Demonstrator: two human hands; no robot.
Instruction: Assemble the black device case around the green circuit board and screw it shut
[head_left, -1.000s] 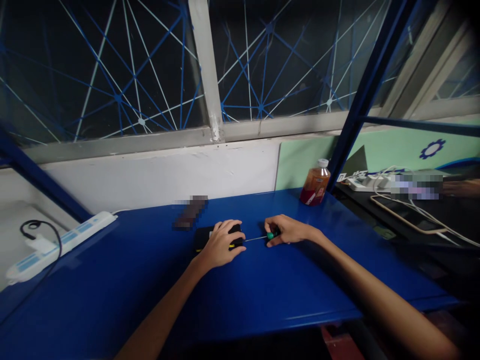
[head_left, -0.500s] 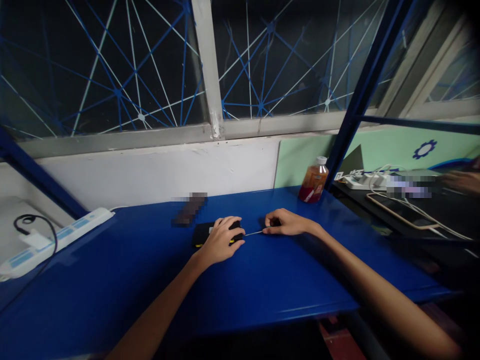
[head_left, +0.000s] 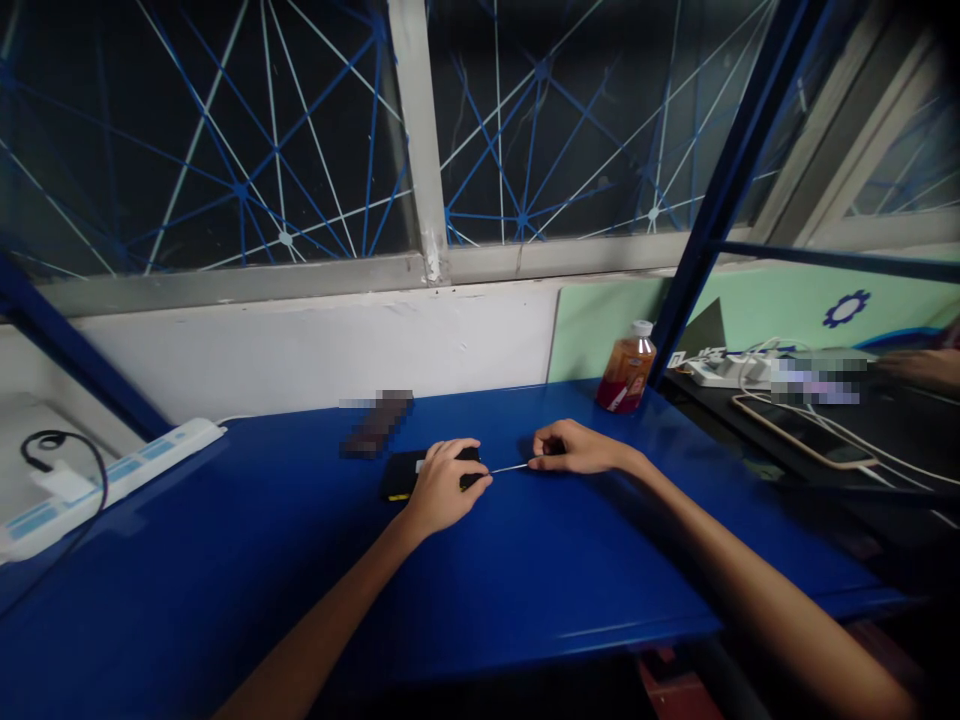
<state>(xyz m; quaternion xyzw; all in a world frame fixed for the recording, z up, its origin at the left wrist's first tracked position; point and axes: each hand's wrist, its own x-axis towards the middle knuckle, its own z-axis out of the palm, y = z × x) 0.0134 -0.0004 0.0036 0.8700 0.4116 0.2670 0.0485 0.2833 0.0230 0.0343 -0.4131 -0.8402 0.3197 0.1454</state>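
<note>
A flat black case [head_left: 401, 470] with yellow marks on its near edge lies on the blue table [head_left: 585, 560]. My left hand [head_left: 446, 485] is closed over its right part, fingers across the top. The thumb and forefinger of this hand come close together at the case's right end, by the tip of a thin silvery rod [head_left: 510, 468]. My right hand [head_left: 574, 447] pinches the rod's other end between thumb and forefinger, the other fingers curled in. Whether the rod's left tip touches the case or my left fingers, I cannot tell.
A blurred-out dark oblong [head_left: 379, 425] lies behind the case. A drink bottle [head_left: 628, 370] stands at the back right. At the left is a white power strip [head_left: 112, 490] with a black cable. A phone [head_left: 802, 430] and cables lie on the right-hand table, near another person's hand [head_left: 919, 370].
My left thumb and forefinger have drawn closer together at the rod's tip. My right hand has hardly moved and still pinches the rod.
</note>
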